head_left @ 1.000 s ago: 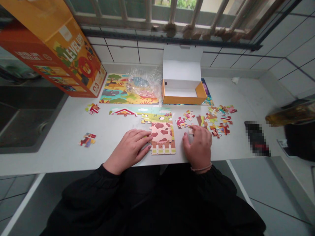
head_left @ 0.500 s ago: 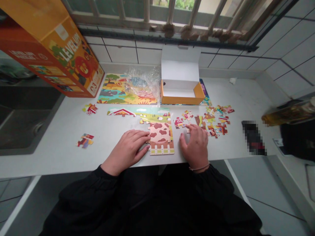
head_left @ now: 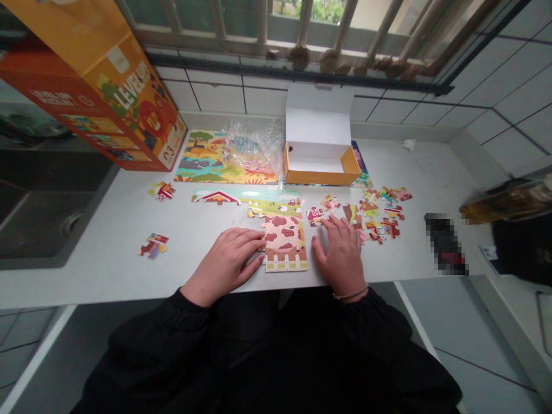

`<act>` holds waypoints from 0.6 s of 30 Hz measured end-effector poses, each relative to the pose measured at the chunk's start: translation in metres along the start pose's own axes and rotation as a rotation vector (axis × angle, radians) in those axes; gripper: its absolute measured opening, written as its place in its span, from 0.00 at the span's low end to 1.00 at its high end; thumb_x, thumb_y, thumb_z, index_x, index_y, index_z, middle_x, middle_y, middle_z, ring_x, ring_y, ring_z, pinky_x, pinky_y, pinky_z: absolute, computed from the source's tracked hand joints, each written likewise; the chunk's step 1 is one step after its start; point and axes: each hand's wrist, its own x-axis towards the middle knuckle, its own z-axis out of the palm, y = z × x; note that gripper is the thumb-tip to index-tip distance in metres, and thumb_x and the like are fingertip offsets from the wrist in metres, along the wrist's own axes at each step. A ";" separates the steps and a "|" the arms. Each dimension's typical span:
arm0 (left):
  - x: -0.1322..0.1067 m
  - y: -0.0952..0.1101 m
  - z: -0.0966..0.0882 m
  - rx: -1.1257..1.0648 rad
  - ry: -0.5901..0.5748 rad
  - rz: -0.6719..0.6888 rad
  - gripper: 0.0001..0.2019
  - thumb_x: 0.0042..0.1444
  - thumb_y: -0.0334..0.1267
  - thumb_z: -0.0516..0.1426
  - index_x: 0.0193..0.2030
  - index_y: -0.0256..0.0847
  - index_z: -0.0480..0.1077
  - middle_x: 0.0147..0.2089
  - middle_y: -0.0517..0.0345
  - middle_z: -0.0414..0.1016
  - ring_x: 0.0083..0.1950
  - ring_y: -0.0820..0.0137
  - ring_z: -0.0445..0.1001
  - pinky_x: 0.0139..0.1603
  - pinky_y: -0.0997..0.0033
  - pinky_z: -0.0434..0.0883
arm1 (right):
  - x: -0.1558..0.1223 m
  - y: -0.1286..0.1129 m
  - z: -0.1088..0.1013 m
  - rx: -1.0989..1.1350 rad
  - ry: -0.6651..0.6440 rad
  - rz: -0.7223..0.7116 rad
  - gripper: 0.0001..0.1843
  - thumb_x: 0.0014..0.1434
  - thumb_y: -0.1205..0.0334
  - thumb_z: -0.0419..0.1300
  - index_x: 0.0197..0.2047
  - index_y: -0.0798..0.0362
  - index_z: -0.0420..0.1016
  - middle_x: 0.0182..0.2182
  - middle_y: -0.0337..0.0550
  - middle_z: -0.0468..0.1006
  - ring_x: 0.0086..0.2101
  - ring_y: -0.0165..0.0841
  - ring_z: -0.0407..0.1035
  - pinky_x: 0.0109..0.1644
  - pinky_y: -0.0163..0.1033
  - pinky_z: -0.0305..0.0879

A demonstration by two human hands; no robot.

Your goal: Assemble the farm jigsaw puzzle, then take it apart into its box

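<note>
A partly joined jigsaw of a cow with a white fence (head_left: 283,241) lies at the counter's front edge. A green farm strip with a red barn roof (head_left: 245,196) joins it at the far side. My left hand (head_left: 224,265) rests flat, its fingertips touching the jigsaw's left edge. My right hand (head_left: 340,252) lies on the counter to the right of the jigsaw, fingers spread and holding nothing visible. Loose puzzle pieces (head_left: 379,215) are scattered just beyond those fingers. Any pieces under the palm are hidden.
Small clusters of puzzle pieces (head_left: 153,245) lie to the left. Behind stand an orange puzzle box with a white lid (head_left: 321,167), a plastic bag (head_left: 252,148) on a finished jungle puzzle (head_left: 215,167), and a large orange box (head_left: 107,98). A sink (head_left: 47,213) adjoins the counter's left.
My right hand has flattened and its fingers have spread, and the piece beside its fingertips no longer shows. My left hand has barely moved. The view has shifted slightly.
</note>
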 end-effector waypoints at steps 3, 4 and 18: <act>0.000 0.000 -0.001 -0.005 -0.002 0.003 0.15 0.74 0.39 0.58 0.64 0.47 0.75 0.69 0.49 0.79 0.69 0.53 0.76 0.70 0.44 0.70 | 0.000 -0.001 0.000 -0.001 -0.001 -0.001 0.24 0.73 0.55 0.60 0.68 0.53 0.74 0.67 0.58 0.77 0.70 0.59 0.62 0.75 0.75 0.53; 0.000 0.000 -0.001 -0.007 -0.001 0.005 0.15 0.74 0.39 0.58 0.64 0.47 0.76 0.69 0.49 0.79 0.69 0.53 0.76 0.70 0.44 0.70 | 0.000 -0.001 0.000 0.002 -0.001 -0.001 0.24 0.73 0.55 0.60 0.68 0.53 0.74 0.67 0.58 0.77 0.70 0.59 0.62 0.75 0.75 0.53; 0.000 0.000 -0.001 -0.013 0.010 0.007 0.15 0.73 0.38 0.58 0.63 0.47 0.76 0.68 0.49 0.80 0.69 0.54 0.76 0.70 0.43 0.71 | 0.001 0.001 0.000 0.016 -0.019 -0.007 0.22 0.73 0.55 0.59 0.65 0.52 0.75 0.66 0.59 0.77 0.68 0.57 0.63 0.74 0.72 0.54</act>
